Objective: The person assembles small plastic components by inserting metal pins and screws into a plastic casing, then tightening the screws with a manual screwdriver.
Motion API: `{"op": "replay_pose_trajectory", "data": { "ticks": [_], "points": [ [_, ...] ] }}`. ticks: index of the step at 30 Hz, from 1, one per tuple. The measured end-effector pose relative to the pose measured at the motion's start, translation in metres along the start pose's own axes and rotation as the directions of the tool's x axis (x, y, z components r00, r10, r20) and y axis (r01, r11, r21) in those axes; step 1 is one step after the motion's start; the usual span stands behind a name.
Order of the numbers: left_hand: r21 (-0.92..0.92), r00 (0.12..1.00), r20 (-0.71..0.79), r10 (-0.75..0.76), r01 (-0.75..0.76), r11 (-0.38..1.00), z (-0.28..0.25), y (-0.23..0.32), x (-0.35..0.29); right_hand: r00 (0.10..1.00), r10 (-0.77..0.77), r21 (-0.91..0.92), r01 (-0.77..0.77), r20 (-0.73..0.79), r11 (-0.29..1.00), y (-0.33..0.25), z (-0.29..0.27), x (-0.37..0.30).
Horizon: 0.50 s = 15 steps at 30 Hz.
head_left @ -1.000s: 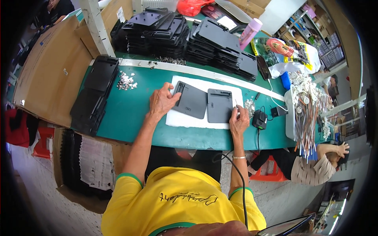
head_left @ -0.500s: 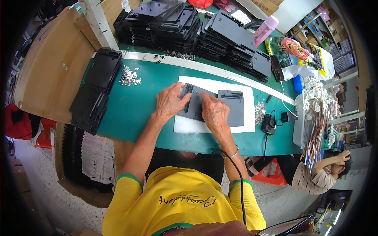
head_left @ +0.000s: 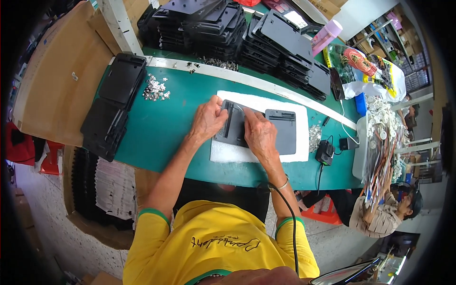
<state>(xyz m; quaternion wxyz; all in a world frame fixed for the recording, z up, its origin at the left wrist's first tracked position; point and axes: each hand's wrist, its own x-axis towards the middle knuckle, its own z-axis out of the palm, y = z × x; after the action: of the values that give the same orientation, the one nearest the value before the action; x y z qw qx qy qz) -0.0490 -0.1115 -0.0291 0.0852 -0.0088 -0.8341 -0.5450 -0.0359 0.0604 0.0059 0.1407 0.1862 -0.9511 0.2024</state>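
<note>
A dark grey plastic panel (head_left: 236, 132) with a slotted recess along its left side lies on a white foam sheet (head_left: 232, 154). My left hand (head_left: 207, 121) is closed at the panel's left edge, thumb and fingers drawn together against it. Over the panel's middle, my right hand (head_left: 260, 132) is closed in a pinch. A thin pale sliver shows at its fingertips near the recess; what it is cannot be made out. Just right of that hand lies a second grey panel (head_left: 286, 135) with a similar slot, partly covered by the hand.
Small shiny metal pieces lie in piles at left (head_left: 156, 89) and right (head_left: 315, 137). Black panels (head_left: 111, 104) rest at the left; tall panel stacks (head_left: 280, 52) stand behind a white rail (head_left: 209, 73). A black adapter (head_left: 325, 152) and a tub of cables (head_left: 361, 152) are at right.
My left thumb and fingers have drawn in from over the recess toward the panel's edge. My right hand stays nearly in place. At right, a seated co-worker has lowered a hand from the head.
</note>
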Motion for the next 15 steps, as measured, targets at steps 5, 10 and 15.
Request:
{"op": "replay_pose_trajectory", "data": {
  "ticks": [5,10,15],
  "points": [
    [0.09,0.994,-0.108,0.029,-0.02,0.996,0.006,-0.006,-0.002,0.998,0.01,-0.095,-0.003,0.069,0.995,-0.002,0.007,0.005],
    [0.25,0.965,-0.177,0.196,-0.148,0.957,0.011,-0.015,-0.004,0.993,-0.095,-0.172,0.106,0.074,0.979,-0.007,0.014,0.013],
    [0.256,0.966,-0.169,0.195,-0.148,0.955,0.01,-0.012,-0.003,0.986,-0.155,-0.21,0.163,0.054,0.964,-0.006,0.017,0.017]
  ]
}}
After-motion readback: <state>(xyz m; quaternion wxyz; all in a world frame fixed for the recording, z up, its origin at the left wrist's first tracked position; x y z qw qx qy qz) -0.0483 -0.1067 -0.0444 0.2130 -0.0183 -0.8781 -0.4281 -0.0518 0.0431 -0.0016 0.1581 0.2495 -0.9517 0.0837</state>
